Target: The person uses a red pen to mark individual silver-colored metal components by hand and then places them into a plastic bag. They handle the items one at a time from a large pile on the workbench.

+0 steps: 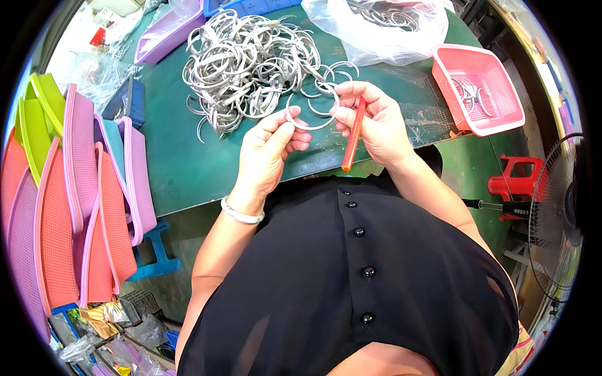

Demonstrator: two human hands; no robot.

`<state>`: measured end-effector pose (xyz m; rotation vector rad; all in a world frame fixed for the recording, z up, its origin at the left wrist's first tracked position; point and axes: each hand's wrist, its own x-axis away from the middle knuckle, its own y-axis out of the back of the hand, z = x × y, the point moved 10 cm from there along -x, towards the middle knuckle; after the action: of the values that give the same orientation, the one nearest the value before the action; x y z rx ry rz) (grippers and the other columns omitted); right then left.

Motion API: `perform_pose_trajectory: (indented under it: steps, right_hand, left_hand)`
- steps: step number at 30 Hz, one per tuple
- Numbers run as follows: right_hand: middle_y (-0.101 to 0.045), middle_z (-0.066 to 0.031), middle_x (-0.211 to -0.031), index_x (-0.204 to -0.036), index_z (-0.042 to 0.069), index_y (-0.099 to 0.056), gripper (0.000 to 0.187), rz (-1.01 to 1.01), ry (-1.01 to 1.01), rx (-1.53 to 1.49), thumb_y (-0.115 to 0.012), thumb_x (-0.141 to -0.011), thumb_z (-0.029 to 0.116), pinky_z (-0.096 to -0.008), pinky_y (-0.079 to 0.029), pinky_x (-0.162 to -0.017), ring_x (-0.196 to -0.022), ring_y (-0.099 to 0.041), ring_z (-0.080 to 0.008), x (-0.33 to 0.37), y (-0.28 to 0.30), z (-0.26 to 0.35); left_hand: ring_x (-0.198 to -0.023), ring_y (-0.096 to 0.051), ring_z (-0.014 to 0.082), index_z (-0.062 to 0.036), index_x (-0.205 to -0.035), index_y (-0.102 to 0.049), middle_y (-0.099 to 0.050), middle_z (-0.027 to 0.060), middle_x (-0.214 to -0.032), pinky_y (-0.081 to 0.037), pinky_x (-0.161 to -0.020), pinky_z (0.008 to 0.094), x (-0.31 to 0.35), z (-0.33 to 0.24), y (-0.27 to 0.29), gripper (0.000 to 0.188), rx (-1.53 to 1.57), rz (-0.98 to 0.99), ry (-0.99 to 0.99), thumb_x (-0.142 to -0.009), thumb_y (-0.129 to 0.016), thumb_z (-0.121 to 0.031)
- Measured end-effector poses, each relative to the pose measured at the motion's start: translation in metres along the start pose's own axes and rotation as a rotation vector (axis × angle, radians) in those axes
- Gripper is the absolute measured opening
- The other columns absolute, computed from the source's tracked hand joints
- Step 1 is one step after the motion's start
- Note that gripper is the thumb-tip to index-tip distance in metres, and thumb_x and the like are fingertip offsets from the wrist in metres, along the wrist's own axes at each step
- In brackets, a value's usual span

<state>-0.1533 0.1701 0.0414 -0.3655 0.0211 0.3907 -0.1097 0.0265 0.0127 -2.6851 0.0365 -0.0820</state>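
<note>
A thin silver-coloured open metal ring, like a cuff bangle (pixel 318 128), is held up between my hands at the front of the green table. My left hand (pixel 266 147) pinches its left side between thumb and fingers. On the opposite side, the thumb and forefinger of my right hand (pixel 381 125) grip it. An orange, see-through rod-shaped handle (pixel 353 141) is also tucked in my right hand and points down toward me; its upper end is hidden by the fingers. Just beyond lies a tangled heap of similar bangles (pixel 241 72), a few of them close to my fingertips.
On the right, a pink basket (pixel 444 84) holds several bangles. A clear plastic bag (pixel 376 47) with more metal rings lies at the back. Stacked coloured baskets (pixel 56 244) stand at the left. A red stool (pixel 515 177) and a fan (pixel 552 213) are at the right.
</note>
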Motion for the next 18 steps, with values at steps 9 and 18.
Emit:
perform_pose_trajectory:
  steps: [9,18]
  right_hand:
    - [-0.055,-0.0033,-0.076,-0.108,0.001,-0.053,0.035,0.199,0.454,0.418,-0.060,-0.075,-0.006,-0.0231,-0.044,-0.064,-0.069,-0.052,-0.0097,0.022,-0.040,0.039]
    - [-0.056,-0.0075,-0.074,-0.108,0.001,-0.052,0.041,0.244,0.608,0.698,-0.061,-0.070,-0.010,-0.0247,-0.044,-0.062,-0.066,-0.055,-0.0150,0.033,-0.054,0.052]
  left_hand:
    - [-0.074,-0.060,0.0143,0.0034,-0.110,-0.050,-0.061,0.0095,-0.088,-0.051,-0.067,0.0244,-0.004,0.011,0.002,0.025,0.095,-0.006,0.077,-0.088,-0.049,-0.007]
    - [-0.074,-0.060,0.0136,0.0027,-0.108,-0.052,-0.061,0.0092,-0.090,-0.051,-0.067,0.0236,-0.005,0.013,0.002,0.023,0.129,-0.017,0.052,-0.088,-0.050,-0.008]
